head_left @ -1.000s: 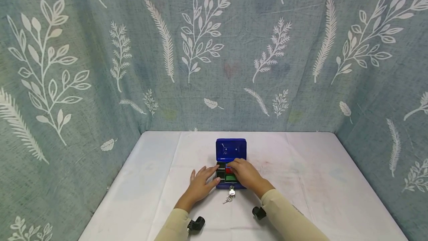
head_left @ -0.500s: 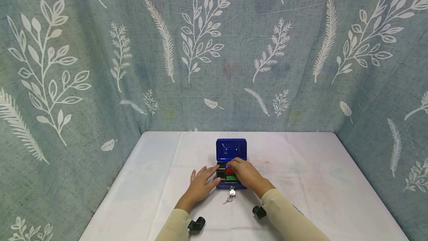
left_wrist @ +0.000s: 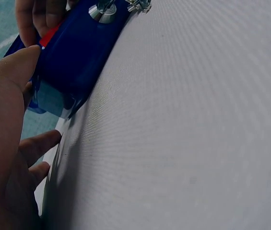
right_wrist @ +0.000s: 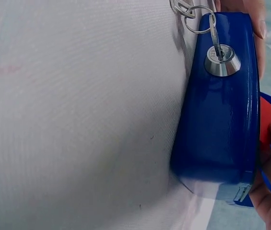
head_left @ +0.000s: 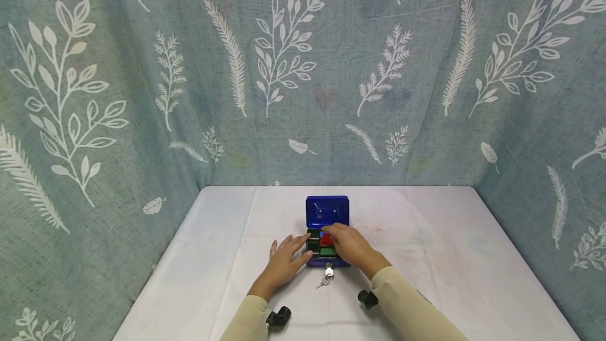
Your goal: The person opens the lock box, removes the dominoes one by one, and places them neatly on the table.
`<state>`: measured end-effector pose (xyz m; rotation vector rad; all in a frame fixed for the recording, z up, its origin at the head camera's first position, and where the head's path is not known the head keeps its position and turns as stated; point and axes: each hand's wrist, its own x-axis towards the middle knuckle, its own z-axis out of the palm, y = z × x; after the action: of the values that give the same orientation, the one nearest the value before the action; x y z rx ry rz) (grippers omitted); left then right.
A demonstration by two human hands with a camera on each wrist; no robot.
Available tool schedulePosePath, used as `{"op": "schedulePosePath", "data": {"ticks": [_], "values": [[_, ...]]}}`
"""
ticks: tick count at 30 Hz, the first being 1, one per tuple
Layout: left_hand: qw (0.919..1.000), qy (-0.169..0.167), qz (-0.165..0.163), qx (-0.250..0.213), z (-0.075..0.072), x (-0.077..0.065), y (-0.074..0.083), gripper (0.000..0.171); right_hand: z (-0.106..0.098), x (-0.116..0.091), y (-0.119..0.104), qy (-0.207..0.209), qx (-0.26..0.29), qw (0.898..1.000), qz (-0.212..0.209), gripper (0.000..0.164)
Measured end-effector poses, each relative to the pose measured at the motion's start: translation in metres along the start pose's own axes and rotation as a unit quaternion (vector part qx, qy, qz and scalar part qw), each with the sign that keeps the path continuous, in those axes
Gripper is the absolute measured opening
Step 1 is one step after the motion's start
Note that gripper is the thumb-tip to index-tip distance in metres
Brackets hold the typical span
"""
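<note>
A blue cash box [head_left: 310, 262] stands with its lid [head_left: 326, 210] raised and a black compartment tray [head_left: 313, 248] inside. My right hand [head_left: 352, 246] reaches over its right side and pinches a flat red piece [head_left: 326, 240], which shows above the rim in the right wrist view. A green piece [head_left: 327, 251] lies in the tray's front right compartment; a bit of blue shows behind the red piece. My left hand [head_left: 283, 263] rests at the box's left side, thumb and forefinger touching its edge, other fingers spread. A key [right_wrist: 215, 38] sits in the front lock [right_wrist: 222, 61].
A spare key [head_left: 324, 281] hangs from the ring in front of the box. A white cloth [head_left: 426, 241] covers the table. A leaf-patterned curtain [head_left: 331, 136] closes off the back and both sides. Each wrist carries a black camera mount [head_left: 279, 317].
The red piece has risen and tilted in my right hand, which shifted slightly. My left hand has stayed at the box's left edge.
</note>
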<state>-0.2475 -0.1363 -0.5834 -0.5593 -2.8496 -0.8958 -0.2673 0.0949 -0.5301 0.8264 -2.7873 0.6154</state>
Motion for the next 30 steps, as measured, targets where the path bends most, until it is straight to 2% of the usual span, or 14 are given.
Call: {"op": "schedulePosePath", "data": {"ticks": [5,11,16,22,30], "values": [[1.0,-0.003,-0.001,-0.003,0.001,-0.001,0.0,0.059,-0.001,-0.001,0.001,0.0,-0.001,1.0,0.008,0.031],[1.0,-0.004,-0.004,-0.004,0.0,-0.001,0.001,0.06,-0.005,0.001,0.002,-0.018,-0.002,0.999,0.036,0.033],[1.0,-0.002,-0.003,-0.002,0.001,0.0,0.0,0.06,-0.007,0.001,0.003,-0.02,0.004,0.999,0.038,0.031],[1.0,-0.001,-0.003,0.0,0.002,0.0,-0.001,0.059,-0.009,-0.001,0.004,-0.012,0.042,0.998,0.045,0.03],[1.0,-0.003,-0.005,0.0,0.002,0.0,-0.002,0.059,-0.008,-0.002,0.013,-0.006,0.088,0.993,0.078,0.032]]}}
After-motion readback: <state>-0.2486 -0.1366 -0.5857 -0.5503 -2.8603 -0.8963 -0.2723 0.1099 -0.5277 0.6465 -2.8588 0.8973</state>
